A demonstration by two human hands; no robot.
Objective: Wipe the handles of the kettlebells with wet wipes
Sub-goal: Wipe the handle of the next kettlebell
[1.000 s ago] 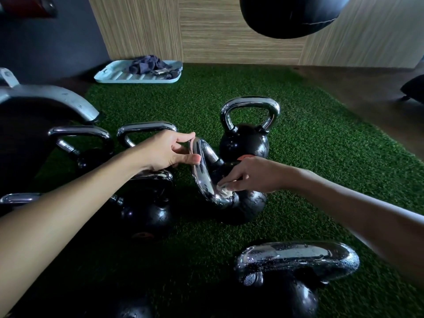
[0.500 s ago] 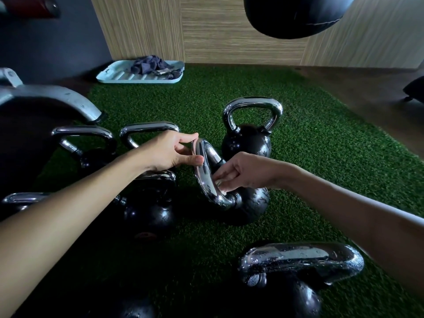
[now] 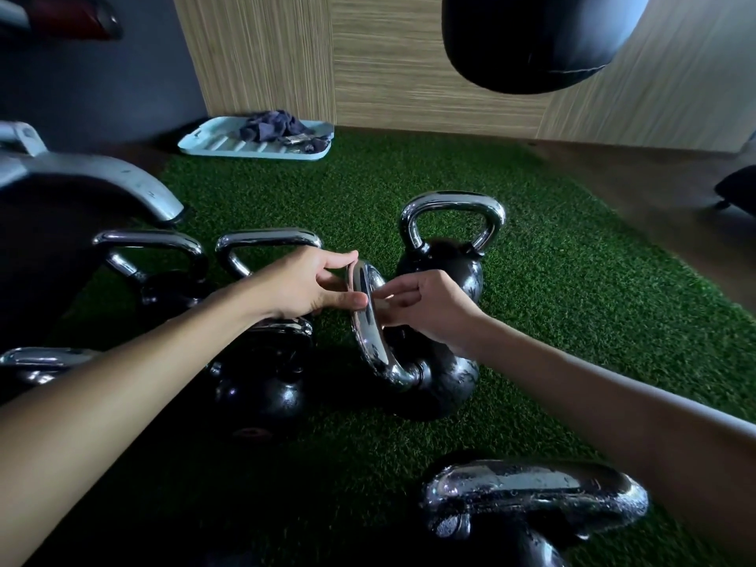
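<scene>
Left hand: your left hand pinches the top of the chrome handle between thumb and fingers.
Right hand: your right hand is curled, its fingertips closed on the same handle from the other side.
Wipe: a pale sliver at those fingertips may be the wet wipe; it is too small to tell.
Task piece: the tilted kettlebell leans left on the green turf, its black body partly behind your right wrist.
Neighbours: an upright kettlebell stands just behind your right hand. Your left forearm covers part of the left kettlebell.
Cut off: the near kettlebell, its handle beaded with droplets, runs out at the bottom edge. The hanging bag is cropped at the top.
Far corner: a pale tray holds a dark cloth, and small items beside the cloth are blurred.
Writing: a reddish mark low on the left kettlebell is too dim to read.
</scene>
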